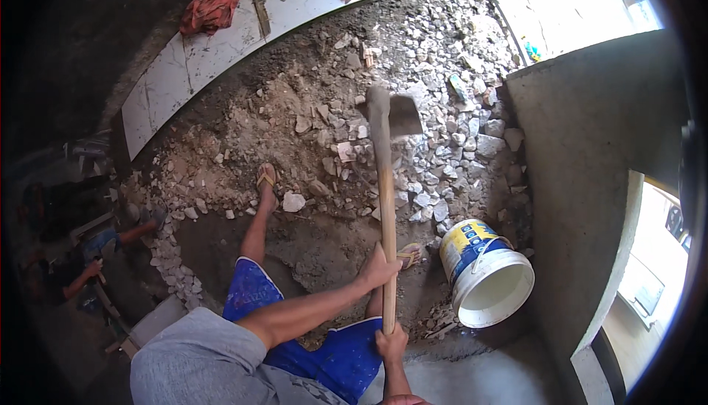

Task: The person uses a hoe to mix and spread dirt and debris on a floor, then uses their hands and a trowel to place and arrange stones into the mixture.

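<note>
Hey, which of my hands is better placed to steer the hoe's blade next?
Probably your left hand: it grips the wooden handle farther up, closer to the blade. Your right hand holds near the handle's lower end, so it seems better suited to bracing.

Your bare left forearm (306, 310) stretches from a loose, short grey fabric sleeve (203, 346), slanting forward and rightward across your front to your bare left hand (377, 267), which is curled into a closed grip. Your bare right hand (391, 342) is also clenched, lower and closer to your body, with only a short length of right forearm (397, 381) rising from the lower edge behind it. Your legs stand apart, the sandalled left foot (267, 177) farther forward than the sandalled right foot (411, 255).
</note>
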A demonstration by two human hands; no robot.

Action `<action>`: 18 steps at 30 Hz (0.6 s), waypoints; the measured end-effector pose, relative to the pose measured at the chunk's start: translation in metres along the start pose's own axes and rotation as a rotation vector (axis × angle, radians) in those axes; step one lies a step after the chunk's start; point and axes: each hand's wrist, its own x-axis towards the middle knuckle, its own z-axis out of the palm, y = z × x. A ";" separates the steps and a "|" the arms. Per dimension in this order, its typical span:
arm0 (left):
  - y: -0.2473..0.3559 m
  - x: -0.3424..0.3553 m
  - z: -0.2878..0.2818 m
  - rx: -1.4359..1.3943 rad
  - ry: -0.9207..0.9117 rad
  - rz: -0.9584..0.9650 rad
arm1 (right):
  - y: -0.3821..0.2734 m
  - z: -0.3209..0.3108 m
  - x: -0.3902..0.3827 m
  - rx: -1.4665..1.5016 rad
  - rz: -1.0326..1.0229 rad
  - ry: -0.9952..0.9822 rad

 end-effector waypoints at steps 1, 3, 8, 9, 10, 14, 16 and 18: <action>0.022 0.015 0.000 -0.002 0.034 0.089 | -0.013 -0.002 0.018 0.019 0.002 0.021; 0.089 0.063 0.000 0.191 -0.068 -0.003 | -0.037 -0.006 0.083 0.063 -0.011 0.099; 0.234 0.237 -0.016 0.197 0.251 0.357 | -0.187 -0.048 0.292 0.125 -0.333 0.292; 0.254 0.272 -0.031 0.218 0.306 0.399 | -0.233 -0.056 0.318 0.204 -0.346 0.267; 0.278 0.284 -0.015 0.257 0.333 0.441 | -0.246 -0.075 0.348 0.270 -0.369 0.314; 0.289 0.319 0.014 0.424 0.297 0.472 | -0.249 -0.083 0.370 0.491 -0.288 0.218; 0.256 0.292 0.053 0.468 0.218 0.473 | -0.211 -0.085 0.354 0.530 -0.152 0.203; 0.227 0.263 0.076 0.484 0.206 0.506 | -0.182 -0.084 0.321 0.653 -0.048 0.112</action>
